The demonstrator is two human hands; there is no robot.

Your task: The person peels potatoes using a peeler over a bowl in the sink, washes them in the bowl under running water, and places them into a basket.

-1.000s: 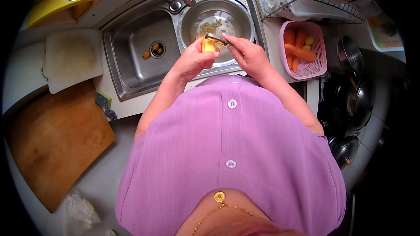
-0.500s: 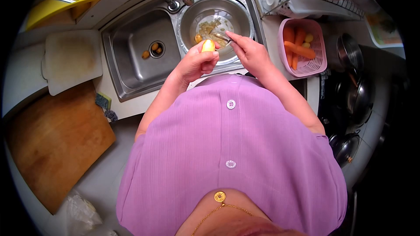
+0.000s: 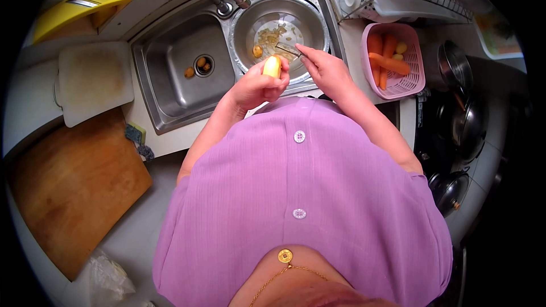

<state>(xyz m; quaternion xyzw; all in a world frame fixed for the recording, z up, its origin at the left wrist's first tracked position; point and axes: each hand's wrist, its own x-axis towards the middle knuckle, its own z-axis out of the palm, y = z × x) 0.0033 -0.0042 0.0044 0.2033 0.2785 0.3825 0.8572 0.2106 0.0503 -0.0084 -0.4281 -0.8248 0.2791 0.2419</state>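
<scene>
Long, light strokes running away from the left hand point(image 3: 260, 84) looked the best way to pare the potato point(image 3: 272, 67), with a small turn between passes to bring leftover skin under the blade, and the thumb kept low, clear of its path. Working over the bowl point(image 3: 316, 29) rather than the surface point(image 3: 165, 146) let scraps drop inside its rim, where peelings point(image 3: 269, 36) and a browner potato point(image 3: 257, 51) lay toward the left edge.

The potato was above the bowl's near rim, mostly bare yellow, with a darker patch at its far end. The left grip was pinching it, fingers curled round and thumb against its side, its length pointing away from the body. The right hand point(image 3: 325, 71) reached over the bowl's near right rim, its grip pressed round the handle of a peeler point(image 3: 289, 50), whose head pointed left, just beside the potato but apart from it. Both forearms slanted inward past the sink's front edge, elbows out at the sides, so the hands met nearly in line with the chest
</scene>
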